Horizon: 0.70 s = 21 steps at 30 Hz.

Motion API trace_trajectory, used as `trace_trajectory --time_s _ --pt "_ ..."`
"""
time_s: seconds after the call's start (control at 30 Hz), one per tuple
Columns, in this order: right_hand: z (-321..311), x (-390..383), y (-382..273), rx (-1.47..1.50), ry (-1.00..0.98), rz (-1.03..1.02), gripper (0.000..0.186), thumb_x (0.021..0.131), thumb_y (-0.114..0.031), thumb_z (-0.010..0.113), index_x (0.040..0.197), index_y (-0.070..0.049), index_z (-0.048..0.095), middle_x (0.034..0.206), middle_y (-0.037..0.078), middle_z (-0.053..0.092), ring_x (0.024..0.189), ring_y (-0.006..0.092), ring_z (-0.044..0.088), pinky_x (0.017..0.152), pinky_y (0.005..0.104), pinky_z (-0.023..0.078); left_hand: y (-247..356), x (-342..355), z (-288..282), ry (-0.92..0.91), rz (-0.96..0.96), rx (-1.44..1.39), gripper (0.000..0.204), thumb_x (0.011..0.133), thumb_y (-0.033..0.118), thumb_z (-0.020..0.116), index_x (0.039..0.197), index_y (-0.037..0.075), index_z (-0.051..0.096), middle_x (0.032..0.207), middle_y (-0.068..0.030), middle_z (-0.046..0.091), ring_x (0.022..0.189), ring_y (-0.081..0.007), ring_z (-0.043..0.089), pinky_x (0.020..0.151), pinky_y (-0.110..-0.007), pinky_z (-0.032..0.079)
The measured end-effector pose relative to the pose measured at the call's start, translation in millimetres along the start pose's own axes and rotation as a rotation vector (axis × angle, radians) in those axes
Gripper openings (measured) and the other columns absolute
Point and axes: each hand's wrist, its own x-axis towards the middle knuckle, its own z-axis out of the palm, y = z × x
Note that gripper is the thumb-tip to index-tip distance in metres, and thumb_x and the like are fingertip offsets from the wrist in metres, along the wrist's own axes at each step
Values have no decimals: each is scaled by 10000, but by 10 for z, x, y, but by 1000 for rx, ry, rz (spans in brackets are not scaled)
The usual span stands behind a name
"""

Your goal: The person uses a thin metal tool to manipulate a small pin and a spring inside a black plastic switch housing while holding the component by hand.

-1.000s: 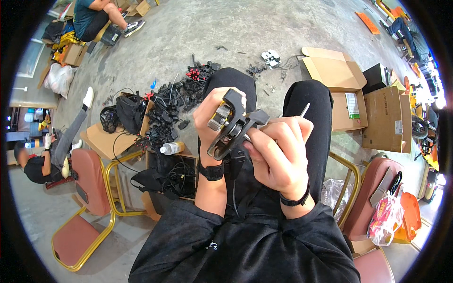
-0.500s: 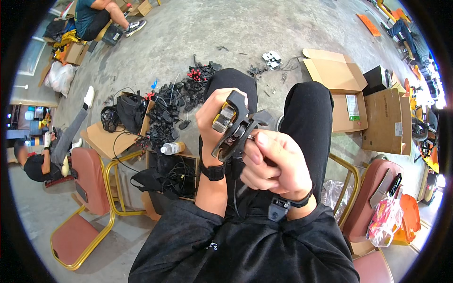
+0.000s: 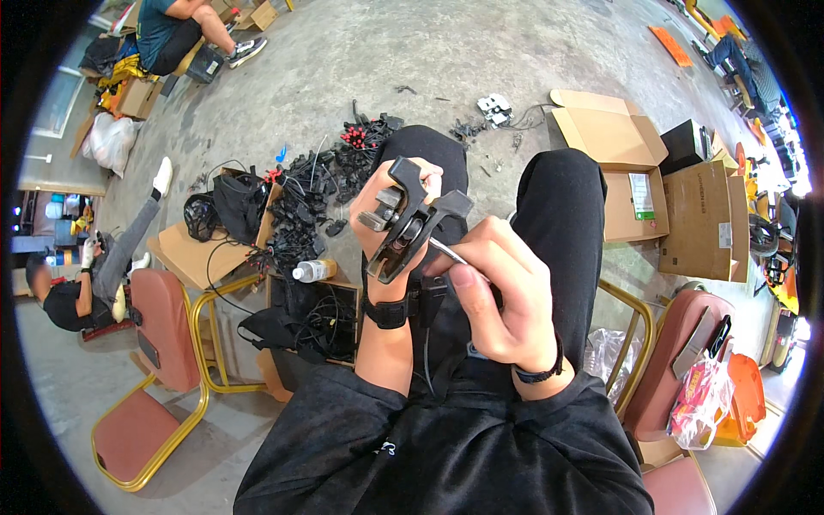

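Note:
Above my knees, my left hand [image 3: 375, 206] is closed around a black bracket-like mechanism [image 3: 396, 251] with curved arms and silver metal pieces, held up and tilted. The exact kind of this part cannot be made out. My right hand [image 3: 511, 300] pinches a thin silver metal rod [image 3: 446, 251] between thumb and fingers. Its far end meets the middle of the mechanism; the end inside my hand is hidden. Both of my wrists carry black straps, and a small black box [image 3: 434, 296] sits by the left one.
A heap of black parts [image 3: 300, 193] spreads on the floor ahead-left, beside a plastic bottle [image 3: 314, 270] and a box of cables [image 3: 300, 322]. Open cardboard boxes [image 3: 704, 219] stand right. Chairs [image 3: 163, 330] flank me. Two people sit at left, another at far right.
My right hand has turned and moved slightly down, exposing more of the rod. The mechanism in my left hand has shifted a little to the left and tilted.

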Motion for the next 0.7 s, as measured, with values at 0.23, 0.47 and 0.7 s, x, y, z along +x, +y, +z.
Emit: trace_trajectory --time_s 0.23,0.47,0.7 --pt "18 57 40 -403 65 -225 214 691 -30 647 901 -11 608 737 59 506 671 220 494 678 324 364 50 33 15 5 3 -78 116 714 -10 652 792 18 572 756 -73 628 651 -191 618 595 -266 472" --pt "-44 39 87 -581 113 -346 323 632 -84 684 947 -40 627 769 13 517 733 177 543 764 326 332 -38 10 -4 -32 28 -12 162 678 -32 666 803 17 577 780 -84 625 681 -200 622 622 -274 481" --pt "-85 81 87 -433 41 -305 335 658 -62 672 987 -54 613 790 19 528 757 192 539 741 321 362 -59 27 -10 -43 82 -38 187 661 -38 670 814 17 579 788 -84 621 695 -198 620 631 -277 483"
